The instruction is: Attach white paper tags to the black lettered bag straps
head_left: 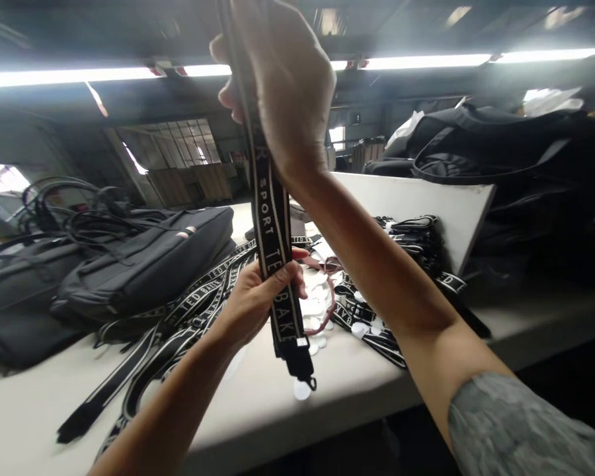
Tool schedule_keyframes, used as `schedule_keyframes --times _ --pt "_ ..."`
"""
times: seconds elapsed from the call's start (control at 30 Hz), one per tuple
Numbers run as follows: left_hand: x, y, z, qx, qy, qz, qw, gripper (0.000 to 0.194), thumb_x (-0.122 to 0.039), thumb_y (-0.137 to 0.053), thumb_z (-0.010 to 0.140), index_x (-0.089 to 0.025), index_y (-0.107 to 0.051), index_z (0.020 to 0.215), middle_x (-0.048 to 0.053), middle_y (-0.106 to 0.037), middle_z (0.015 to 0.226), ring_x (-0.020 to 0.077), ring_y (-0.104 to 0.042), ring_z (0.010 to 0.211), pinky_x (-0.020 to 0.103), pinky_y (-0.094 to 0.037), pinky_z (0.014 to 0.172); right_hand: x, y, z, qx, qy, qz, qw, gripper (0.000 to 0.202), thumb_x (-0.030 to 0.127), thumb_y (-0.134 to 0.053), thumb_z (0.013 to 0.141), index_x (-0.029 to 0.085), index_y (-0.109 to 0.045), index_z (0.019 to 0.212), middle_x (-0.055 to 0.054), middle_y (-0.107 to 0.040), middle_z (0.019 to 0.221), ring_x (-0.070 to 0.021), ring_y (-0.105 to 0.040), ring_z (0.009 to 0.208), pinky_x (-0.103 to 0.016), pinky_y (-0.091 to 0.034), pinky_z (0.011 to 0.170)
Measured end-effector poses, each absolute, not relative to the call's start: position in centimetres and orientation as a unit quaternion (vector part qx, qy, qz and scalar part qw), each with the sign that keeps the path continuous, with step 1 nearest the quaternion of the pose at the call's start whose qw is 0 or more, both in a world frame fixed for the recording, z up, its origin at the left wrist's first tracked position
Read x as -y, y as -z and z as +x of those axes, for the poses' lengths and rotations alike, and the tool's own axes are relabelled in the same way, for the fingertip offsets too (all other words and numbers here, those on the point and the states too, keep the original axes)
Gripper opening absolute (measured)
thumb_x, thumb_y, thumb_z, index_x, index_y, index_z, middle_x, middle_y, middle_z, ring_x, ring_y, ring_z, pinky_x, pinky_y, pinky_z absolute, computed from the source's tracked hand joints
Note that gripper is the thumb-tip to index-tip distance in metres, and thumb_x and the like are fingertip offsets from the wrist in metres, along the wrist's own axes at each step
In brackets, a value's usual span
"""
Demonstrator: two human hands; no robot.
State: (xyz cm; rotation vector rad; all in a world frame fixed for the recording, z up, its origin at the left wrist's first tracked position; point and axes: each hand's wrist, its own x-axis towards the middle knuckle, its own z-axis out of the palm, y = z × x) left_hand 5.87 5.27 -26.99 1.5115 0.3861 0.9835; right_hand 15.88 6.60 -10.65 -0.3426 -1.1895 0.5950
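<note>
A black webbing strap (266,211) with white lettering and pale edge lines hangs almost upright in front of me, doubled into layers. High up, my right hand (292,86) is closed round its upper part, and the strap's top end runs out of the frame. Lower down, my left hand (265,287) pinches the strap between thumb and fingers. Below that hand dangles the strap's black end with a small metal hook (311,382), over the white table (258,410). A round white disc (302,389) lies on the table just beneath the hook.
More lettered straps (193,304) lie spread on the left, and bundled straps (371,317) on the right. Dark bags (149,258) stand at the left, with others (480,145) piled at the right behind a white panel (416,198). Several white discs (320,297) lie mid-table.
</note>
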Motion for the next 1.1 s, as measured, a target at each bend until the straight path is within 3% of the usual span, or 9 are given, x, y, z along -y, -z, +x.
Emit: schedule_keyframes --times 0.07,0.2,0.3,0.37,0.57,0.63,0.77,0.97,1.1 --pt "-6.9 27.6 5.4 -0.194 -0.446 0.648 0.586 0.031 -0.034 -0.069 0.085 -0.016 -0.066 0.111 0.004 -0.059 0.076 0.0144 -0.058 0.065 0.023 -0.048 0.054 -6.2 10.9 16.8 0.56 -0.279 -0.105 0.773 0.015 0.026 -0.049 0.099 0.021 -0.053 0.085 0.005 -0.058 0.076 -0.0044 -0.059 0.062 -0.013 -0.044 0.051" --pt "-11.8 27.8 3.2 -0.229 -0.611 0.527 0.544 0.033 -0.031 -0.08 0.072 -0.015 -0.067 0.098 0.0 -0.057 0.071 0.0092 -0.053 0.057 0.021 -0.045 0.055 -5.3 14.4 19.5 0.628 -0.394 -0.075 0.667 0.023 0.032 -0.054 0.096 0.02 -0.06 0.077 0.004 -0.056 0.067 -0.0053 -0.052 0.053 -0.016 -0.046 0.052" --pt "-15.1 26.6 0.5 -0.214 -0.719 0.43 0.503 0.039 -0.022 -0.087 0.055 -0.014 -0.065 0.086 -0.003 -0.056 0.063 0.0075 -0.051 0.055 0.018 -0.043 0.055 -5.8 20.5 20.8 0.587 -0.468 -0.181 0.636 0.029 0.045 -0.069 0.084 0.02 -0.062 0.072 0.003 -0.053 0.061 -0.0068 -0.046 0.048 -0.019 -0.041 0.046" --pt "-16.2 25.7 -1.0 -0.207 -0.751 0.4 0.482 0.041 -0.015 -0.086 0.047 -0.013 -0.065 0.083 -0.004 -0.055 0.061 0.0069 -0.049 0.053 0.017 -0.041 0.053 -6.9 25.6 20.8 0.548 -0.533 -0.24 0.598 0.028 0.042 -0.079 0.075 0.018 -0.064 0.073 0.001 -0.056 0.064 -0.0071 -0.048 0.05 -0.019 -0.038 0.043" --pt "-15.8 25.6 -0.9 -0.252 -0.73 0.407 0.487 0.043 -0.012 -0.077 0.05 -0.011 -0.068 0.092 -0.004 -0.052 0.059 0.0049 -0.043 0.046 0.015 -0.034 0.043 -11.9 36.9 18.8 0.496 -0.564 -0.314 0.581 0.034 0.047 -0.08 0.071 0.016 -0.071 0.081 -0.003 -0.065 0.076 -0.0128 -0.057 0.064 -0.025 -0.048 0.06" --pt "-15.5 26.1 -0.3 -0.269 -0.715 0.424 0.487 0.044 -0.015 -0.079 0.051 -0.011 -0.068 0.094 -0.004 -0.053 0.061 0.005 -0.044 0.046 0.014 -0.034 0.042 -13.1 37.5 18.3 0.552 -0.506 -0.335 0.572 0.035 0.046 -0.078 0.074 0.018 -0.073 0.094 -0.006 -0.069 0.09 -0.0175 -0.063 0.081 -0.028 -0.05 0.073" --pt "-15.6 27.0 0.7 -0.282 -0.695 0.447 0.488 0.04 -0.021 -0.082 0.056 -0.012 -0.069 0.093 -0.001 -0.057 0.067 0.0042 -0.045 0.048 0.013 -0.034 0.042 -14.3 35.6 17.1 0.63 -0.456 -0.296 0.554 0.042 0.048 -0.068 0.084 0.025 -0.067 0.118 -0.007 -0.067 0.114 -0.0217 -0.061 0.109 -0.033 -0.049 0.092" --pt "-16.4 28.9 1.7 -0.321 -0.651 0.474 0.498 0.033 -0.022 -0.078 0.063 -0.014 -0.069 0.094 0.0 -0.058 0.07 0.0055 -0.045 0.046 0.015 -0.036 0.041 -14.7 35.4 14.7 0.632 -0.508 -0.238 0.536 0.041 0.046 -0.062 0.088 0.025 -0.062 0.124 -0.005 -0.066 0.108 -0.021 -0.06 0.103 -0.033 -0.049 0.092" --pt "-16.9 30.9 1.2 -0.361 -0.624 0.514 0.466 0.026 -0.029 -0.075 0.071 -0.016 -0.068 0.092 -0.002 -0.055 0.06 0.0071 -0.043 0.042 0.017 -0.033 0.039 -14.6 37.9 13.9 0.627 -0.478 -0.276 0.549 0.034 0.043 -0.069 0.084 0.023 -0.067 0.111 -0.005 -0.06 0.115 -0.0206 -0.055 0.109 -0.029 -0.048 0.091"
